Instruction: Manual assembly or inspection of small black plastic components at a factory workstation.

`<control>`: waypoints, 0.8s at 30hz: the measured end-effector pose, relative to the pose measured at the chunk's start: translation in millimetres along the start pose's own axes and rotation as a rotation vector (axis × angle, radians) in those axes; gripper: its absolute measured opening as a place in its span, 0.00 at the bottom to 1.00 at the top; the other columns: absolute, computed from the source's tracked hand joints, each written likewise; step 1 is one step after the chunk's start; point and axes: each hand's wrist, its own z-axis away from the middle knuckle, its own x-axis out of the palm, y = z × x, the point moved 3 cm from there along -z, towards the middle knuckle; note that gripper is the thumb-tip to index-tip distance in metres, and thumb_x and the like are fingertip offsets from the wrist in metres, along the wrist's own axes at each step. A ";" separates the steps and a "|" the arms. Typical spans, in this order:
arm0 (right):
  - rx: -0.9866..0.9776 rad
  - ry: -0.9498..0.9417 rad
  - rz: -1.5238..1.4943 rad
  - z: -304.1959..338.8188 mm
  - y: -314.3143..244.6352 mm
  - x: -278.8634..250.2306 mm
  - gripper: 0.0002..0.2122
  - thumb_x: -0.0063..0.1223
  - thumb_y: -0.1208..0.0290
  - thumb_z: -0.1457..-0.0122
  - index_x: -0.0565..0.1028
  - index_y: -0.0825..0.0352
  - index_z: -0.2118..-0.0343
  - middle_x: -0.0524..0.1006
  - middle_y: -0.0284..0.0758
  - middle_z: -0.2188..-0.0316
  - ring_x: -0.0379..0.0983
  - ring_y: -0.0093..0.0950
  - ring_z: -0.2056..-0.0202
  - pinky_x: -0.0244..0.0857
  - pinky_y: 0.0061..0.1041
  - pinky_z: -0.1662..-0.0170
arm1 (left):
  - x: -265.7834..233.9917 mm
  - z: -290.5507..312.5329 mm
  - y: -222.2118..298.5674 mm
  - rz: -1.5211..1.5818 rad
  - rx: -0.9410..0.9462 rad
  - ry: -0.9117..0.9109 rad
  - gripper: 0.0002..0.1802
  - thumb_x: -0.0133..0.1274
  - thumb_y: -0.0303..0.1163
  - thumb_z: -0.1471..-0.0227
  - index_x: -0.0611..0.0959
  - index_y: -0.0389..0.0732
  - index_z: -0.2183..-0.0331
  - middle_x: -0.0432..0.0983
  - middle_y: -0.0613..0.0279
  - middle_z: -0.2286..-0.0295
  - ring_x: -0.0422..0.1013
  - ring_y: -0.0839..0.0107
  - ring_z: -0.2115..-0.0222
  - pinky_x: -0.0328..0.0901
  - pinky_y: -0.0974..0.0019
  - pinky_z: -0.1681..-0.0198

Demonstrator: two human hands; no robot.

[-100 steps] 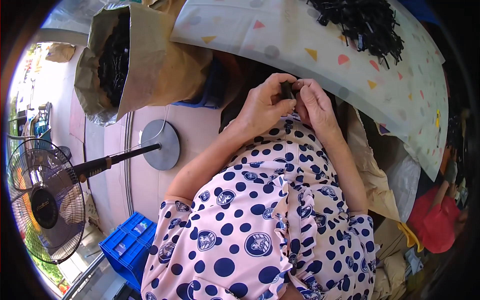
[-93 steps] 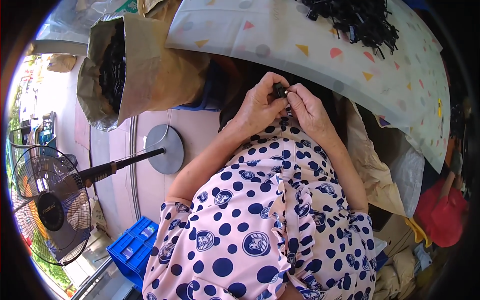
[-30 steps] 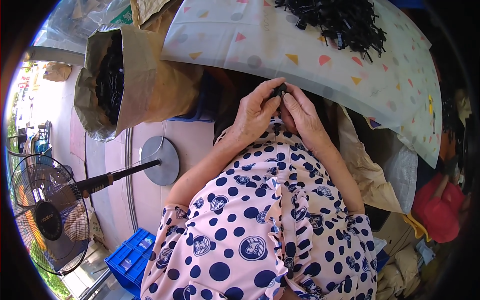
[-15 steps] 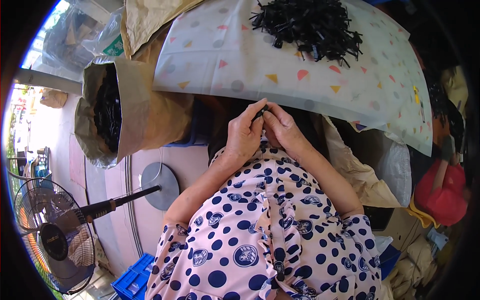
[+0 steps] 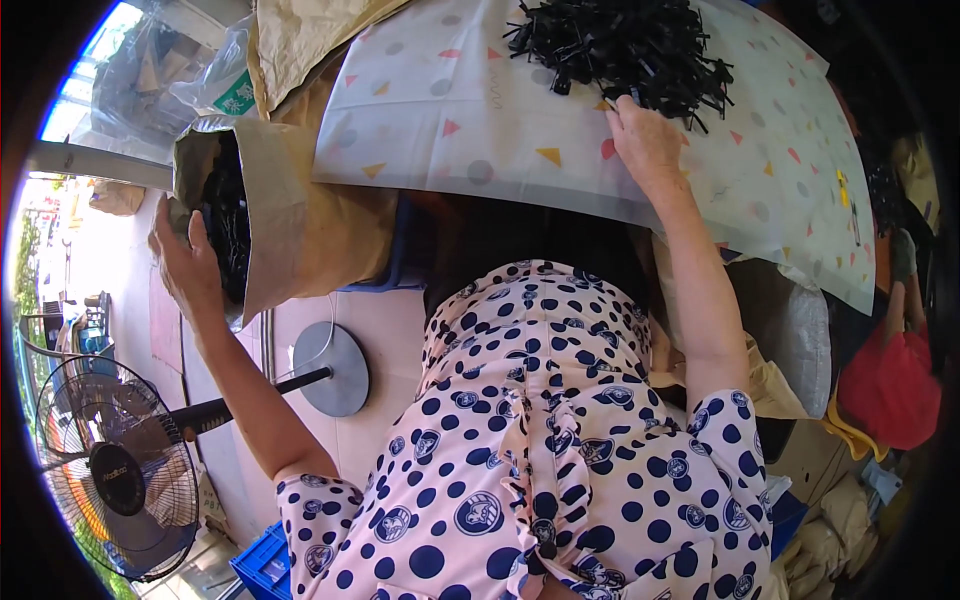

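Note:
A heap of small black plastic parts with thin stems (image 5: 630, 50) lies on the patterned table cover (image 5: 420, 130). My right hand (image 5: 645, 145) reaches over the table to the near edge of this heap. Its fingers are drawn together, and whatever is between the tips is too small to make out. Off to the left, my left hand (image 5: 190, 265) is at the mouth of a brown paper sack (image 5: 280, 215), thumb and fingers apart. Inside the sack lie many more black parts (image 5: 228, 215). No part shows in the left hand.
A standing fan (image 5: 120, 475) is at the lower left, its round base (image 5: 335, 370) on the floor. Blue crates (image 5: 265, 560) stand below. Right of my body hangs a paper-lined bag (image 5: 780, 385). A person in red (image 5: 890, 390) is at the far right.
Both hands were together in front of my chest around a small dark part. They have parted: the left went to the sack's mouth, the right forward to the heap.

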 end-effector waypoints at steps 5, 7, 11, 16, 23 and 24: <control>0.055 -0.038 -0.339 12.5 -1.4 -6.8 0.09 0.49 0.64 0.43 0.72 0.66 0.70 0.74 0.37 0.84 0.71 0.36 0.80 0.64 0.32 0.76 | 24.0 39.1 89.9 0.946 -0.055 -0.309 0.25 0.50 0.32 0.46 0.67 0.35 0.48 0.73 0.54 0.58 0.73 0.68 0.61 0.67 0.69 0.62; 0.128 -0.109 -0.827 13.2 7.7 5.1 0.09 0.49 0.65 0.42 0.71 0.67 0.71 0.68 0.25 0.87 0.63 0.22 0.86 0.57 0.21 0.81 | 30.9 62.7 162.7 1.458 -0.361 -0.782 0.27 0.50 0.34 0.45 0.64 0.34 0.47 0.72 0.52 0.58 0.73 0.70 0.64 0.67 0.72 0.65; 0.465 -0.351 -1.271 23.1 -7.6 -9.8 0.09 0.49 0.65 0.41 0.71 0.66 0.72 0.61 0.18 0.87 0.53 0.11 0.87 0.49 0.14 0.84 | 91.2 106.9 234.4 1.946 -0.694 -1.236 0.30 0.49 0.38 0.44 0.60 0.35 0.45 0.73 0.51 0.60 0.74 0.66 0.65 0.67 0.71 0.66; 0.377 -0.201 -1.341 24.7 -13.6 -4.9 0.07 0.48 0.67 0.39 0.72 0.64 0.71 0.60 0.18 0.87 0.50 0.09 0.87 0.44 0.12 0.84 | 123.8 112.8 279.5 2.133 -0.869 -1.425 0.24 0.48 0.39 0.43 0.65 0.38 0.49 0.74 0.50 0.61 0.74 0.64 0.65 0.68 0.72 0.67; 0.127 -0.266 -1.228 35.7 -30.0 -1.8 0.06 0.49 0.69 0.39 0.73 0.65 0.68 0.67 0.19 0.82 0.57 0.08 0.80 0.52 0.10 0.76 | 139.5 102.0 292.2 2.294 -0.825 -1.421 0.18 0.48 0.37 0.43 0.70 0.38 0.54 0.74 0.48 0.61 0.74 0.66 0.65 0.70 0.74 0.68; 0.006 -0.246 -1.172 40.2 -32.8 -0.6 0.05 0.48 0.71 0.39 0.74 0.66 0.67 0.70 0.20 0.78 0.60 0.09 0.75 0.55 0.10 0.71 | 139.3 102.3 292.0 2.293 -0.824 -1.425 0.18 0.48 0.37 0.43 0.70 0.38 0.54 0.74 0.48 0.61 0.74 0.66 0.65 0.70 0.74 0.68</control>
